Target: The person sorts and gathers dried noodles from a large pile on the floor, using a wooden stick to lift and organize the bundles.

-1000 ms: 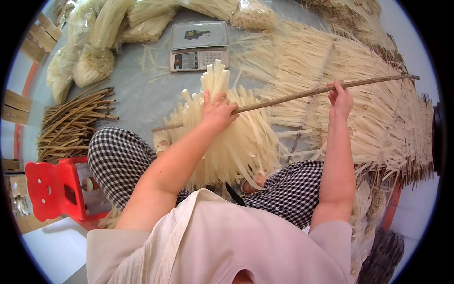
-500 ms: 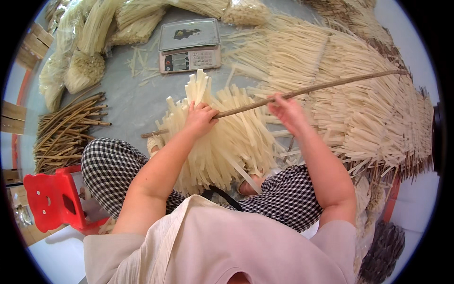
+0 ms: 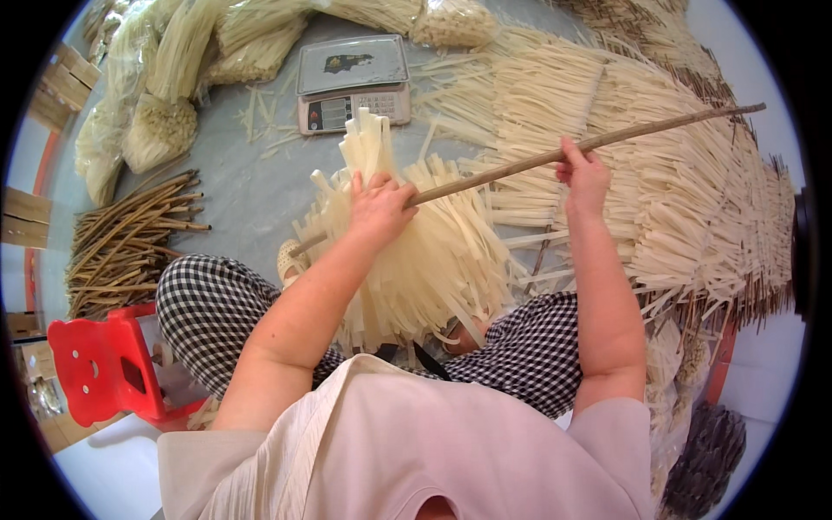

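A long brown wooden stick (image 3: pixel 511 173) slants across the view, rising from near my left knee to the upper right. My left hand (image 3: pixel 381 206) is closed round its left part, together with some pale, flat, noodle-like strips (image 3: pixel 433 264). Those strips hang in a thick bunch from that part of the stick, over my feet and lower legs. A few strip ends stick up beyond my left fingers. My right hand (image 3: pixel 582 178) grips the bare stick to the right, thumb and fingers closed on it.
A digital scale (image 3: pixel 354 85) stands ahead on the grey floor sheet. Bare sticks (image 3: pixel 134 238) lie piled at the left, near a red chair (image 3: pixel 108 364). Clear bags of strips (image 3: pixel 165 130) line the far left. Many loaded sticks of strips (image 3: pixel 667 199) cover the right side.
My right hand has moved right and up along the stick and now closes on it. The stick's far end has risen slightly. My left hand has shifted a little to the right.
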A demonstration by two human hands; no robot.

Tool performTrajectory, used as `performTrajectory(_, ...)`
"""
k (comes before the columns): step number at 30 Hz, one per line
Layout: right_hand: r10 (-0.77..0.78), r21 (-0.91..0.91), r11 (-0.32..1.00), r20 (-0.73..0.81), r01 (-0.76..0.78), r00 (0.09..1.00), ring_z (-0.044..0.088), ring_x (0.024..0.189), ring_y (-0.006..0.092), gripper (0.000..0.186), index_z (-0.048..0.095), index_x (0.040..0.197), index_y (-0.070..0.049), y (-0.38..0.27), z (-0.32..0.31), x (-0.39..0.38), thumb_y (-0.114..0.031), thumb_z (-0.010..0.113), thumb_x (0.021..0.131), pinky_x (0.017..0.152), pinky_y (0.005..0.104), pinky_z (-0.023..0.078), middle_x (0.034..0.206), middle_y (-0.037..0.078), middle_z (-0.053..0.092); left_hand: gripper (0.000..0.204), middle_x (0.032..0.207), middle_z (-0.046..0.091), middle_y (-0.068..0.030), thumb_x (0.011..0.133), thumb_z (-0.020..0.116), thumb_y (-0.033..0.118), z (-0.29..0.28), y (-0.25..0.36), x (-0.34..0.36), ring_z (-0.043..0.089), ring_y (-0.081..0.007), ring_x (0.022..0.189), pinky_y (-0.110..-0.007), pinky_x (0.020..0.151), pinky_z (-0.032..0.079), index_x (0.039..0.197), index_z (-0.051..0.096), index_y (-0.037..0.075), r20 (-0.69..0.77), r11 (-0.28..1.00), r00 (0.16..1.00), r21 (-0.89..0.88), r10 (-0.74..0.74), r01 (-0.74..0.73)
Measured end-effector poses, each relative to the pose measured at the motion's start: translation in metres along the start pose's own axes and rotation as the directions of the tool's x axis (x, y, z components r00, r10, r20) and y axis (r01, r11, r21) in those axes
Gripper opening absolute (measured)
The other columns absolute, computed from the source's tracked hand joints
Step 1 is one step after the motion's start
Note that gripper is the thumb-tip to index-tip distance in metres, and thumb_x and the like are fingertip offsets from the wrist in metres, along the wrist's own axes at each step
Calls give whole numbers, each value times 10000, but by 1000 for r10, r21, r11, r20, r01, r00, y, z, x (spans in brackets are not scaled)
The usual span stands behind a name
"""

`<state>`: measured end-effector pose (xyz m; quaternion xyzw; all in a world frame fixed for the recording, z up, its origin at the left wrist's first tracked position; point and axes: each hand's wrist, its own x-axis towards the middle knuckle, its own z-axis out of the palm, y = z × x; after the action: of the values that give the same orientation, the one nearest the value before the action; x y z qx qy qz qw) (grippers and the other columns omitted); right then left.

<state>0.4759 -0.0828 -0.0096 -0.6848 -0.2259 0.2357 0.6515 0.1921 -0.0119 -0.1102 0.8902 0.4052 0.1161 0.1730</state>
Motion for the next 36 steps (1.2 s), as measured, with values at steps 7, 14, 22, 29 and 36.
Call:
performTrajectory(7, -72, 17, 997, -299, 81, 952, 496, 463, 68, 197, 597, 730, -58, -14, -66, 55, -186, 744, 754, 421, 181, 411, 621, 6, 562, 248, 976, 606, 5, 809, 614, 334, 10, -10, -10, 452, -198, 1145, -573, 1050, 175, 1019, 610, 202, 27, 999, 1000, 43, 6, -7)
performTrajectory(14, 66, 220, 975, -130, -36, 989, 479, 480, 54, 169, 595, 778, -82, -14, -71, 55, -218, 690, 811, 425, 163, 417, 698, 19, 608, 222, 972, 602, 8, 826, 602, 330, 18, -19, -15, 447, -190, 1140, -569, 1055, 161, 999, 615, 191, -25, 999, 999, 4, 46, -46)
performTrajectory(22, 133, -8, 990, 327, -138, 936, 586, 640, 87, 146, 625, 909, -27, 7, 0, 5, -162, 622, 854, 615, 227, 519, 853, 83, 676, 431, 1014, 609, -40, 733, 674, 438, 42, -42, -19, 421, -237, 1181, -568, 1062, 145, 1070, 624, 176, 76, 993, 991, 52, -113, 109)
performTrajectory(29, -34, 16, 999, -133, 36, 991, 505, 481, 52, 166, 608, 858, -11, -15, -59, 60, -155, 673, 807, 425, 169, 418, 743, 94, 675, 441, 1071, 603, -29, 732, 675, 435, 44, -37, -11, 383, -236, 1230, -572, 1062, 149, 1097, 618, 192, 164, 990, 977, 26, -140, 137)
performTrajectory(36, -115, 12, 986, -662, 164, 741, 430, 477, 75, 232, 651, 696, 15, -31, -150, 88, -190, 661, 803, 421, 212, 329, 625, 60, 587, 466, 1168, 550, -18, 743, 664, 456, 74, -46, -20, 347, -223, 1261, -620, 1054, 104, 1160, 575, 268, 229, 970, 943, 19, -241, 243)
